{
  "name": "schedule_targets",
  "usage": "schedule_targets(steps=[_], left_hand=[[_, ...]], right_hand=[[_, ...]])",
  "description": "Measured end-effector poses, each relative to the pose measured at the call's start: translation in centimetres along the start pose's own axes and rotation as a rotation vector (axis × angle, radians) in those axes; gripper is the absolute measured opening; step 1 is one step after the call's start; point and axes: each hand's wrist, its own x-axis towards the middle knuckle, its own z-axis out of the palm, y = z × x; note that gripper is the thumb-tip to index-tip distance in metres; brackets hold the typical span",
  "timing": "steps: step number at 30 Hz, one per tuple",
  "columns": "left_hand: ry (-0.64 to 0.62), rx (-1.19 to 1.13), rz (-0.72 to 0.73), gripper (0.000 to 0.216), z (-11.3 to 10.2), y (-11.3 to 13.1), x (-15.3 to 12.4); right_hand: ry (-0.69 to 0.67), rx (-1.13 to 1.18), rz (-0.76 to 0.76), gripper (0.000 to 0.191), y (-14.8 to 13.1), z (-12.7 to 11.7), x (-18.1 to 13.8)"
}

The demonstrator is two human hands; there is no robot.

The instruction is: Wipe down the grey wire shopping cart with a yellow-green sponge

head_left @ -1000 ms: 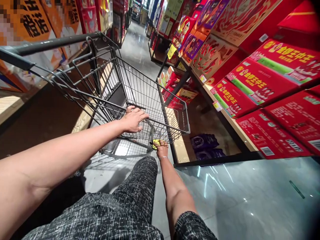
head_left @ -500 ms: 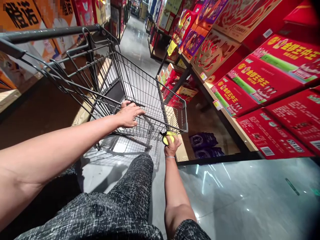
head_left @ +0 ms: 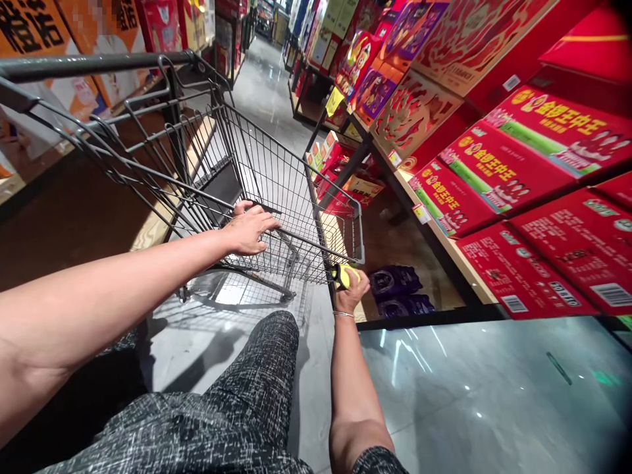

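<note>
A grey wire shopping cart [head_left: 269,148] stands tilted across the view, its handle at the upper left. My left hand [head_left: 251,228] is closed over the cart's near top rail, thumb on the inner side and fingers draped across it. Just below the cart's right end, my right hand [head_left: 356,289] is wrapped round a small yellow and black object [head_left: 345,276]. Its kind cannot be made out, since my fingers cover part of it. A thin bracelet circles my right wrist. I see no goods in the cart's basket.
Red gift boxes [head_left: 486,171] are stacked on the shelf at right, with purple packs [head_left: 395,283] beneath. Orange cartons [head_left: 106,43] line the left shelf, edged by a wooden board [head_left: 153,217]. A tiled aisle [head_left: 261,72] runs ahead between the displays.
My right hand has moved slightly right and down with the yellow and black object, turning it a little. My left hand stays on the cart's rail. The whole view has shifted slightly.
</note>
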Motion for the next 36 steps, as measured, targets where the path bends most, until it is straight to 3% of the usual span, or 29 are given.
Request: schedule_targets(steps=[2,4,7,10,14,17,24,31,36], left_hand=[[0.013,-0.023,-0.003,0.05,0.1,0.0,0.0],[0.024,-0.031,-0.006,0.049,0.1,0.0,-0.1],[0.025,-0.005,-0.01,0.048,0.1,0.1,-0.2],[0.038,0.007,-0.011,0.046,0.1,0.3,-0.2],[0.046,0.001,-0.027,0.043,0.0,0.5,0.0],[0.043,-0.004,-0.024,0.044,0.1,0.3,0.2],[0.067,-0.039,0.001,0.045,0.4,-0.6,1.2],[0.012,0.008,0.038,0.055,0.2,-2.9,1.6],[-0.05,0.063,0.016,0.071,0.0,-3.7,1.3]], right_hand=[[0.142,0.004,-0.043,0.033,-1.1,-2.4,1.9],[0.148,0.004,-0.081,0.035,-1.9,-4.3,3.6],[-0.113,0.005,-0.16,0.052,-3.1,-5.7,5.8],[-0.336,-0.019,-0.213,0.062,-5.2,-5.5,7.2],[-0.492,0.066,-0.386,0.066,-9.0,-4.1,8.3],[-0.534,0.092,-0.481,0.066,-9.4,-3.6,9.0],[-0.606,-0.13,-0.365,0.048,-4.1,-5.0,11.7],[-0.538,-0.158,-0.232,0.05,-6.7,-4.3,9.5],[-0.498,-0.223,-0.193,0.056,-8.5,-5.2,7.2]])
